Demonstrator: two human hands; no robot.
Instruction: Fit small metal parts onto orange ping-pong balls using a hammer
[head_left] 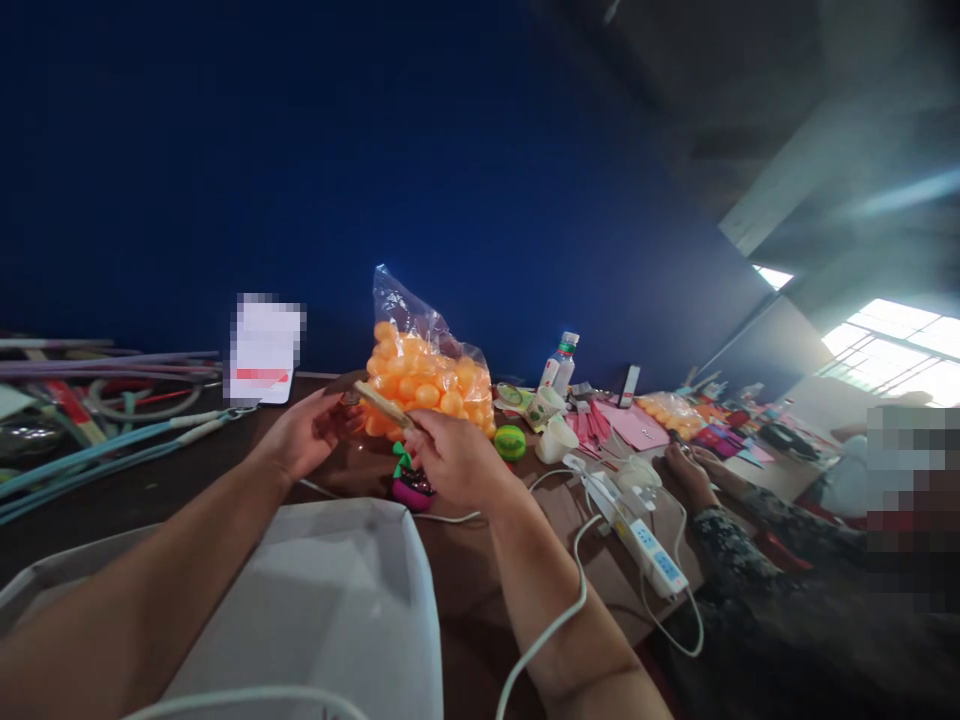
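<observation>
My right hand (454, 455) is closed in a pinch on a flat pale wooden stick (382, 403) that points up and to the left. My left hand (311, 430) is cupped just left of the stick's far end, fingers curled round a small dark thing I cannot make out. Right behind both hands stands a clear plastic bag of orange balls (427, 375) on the dark brown table (465, 570). A small pink and green toy (409, 485) lies below my hands.
A white box (330, 600) sits near me. A white power strip (645, 545) with cables lies to the right, near another person's hand (686, 470). A green ball (510, 441), paper cups (556, 438), a bottle (561, 362), pink cards and long hoops (112, 430) crowd the table.
</observation>
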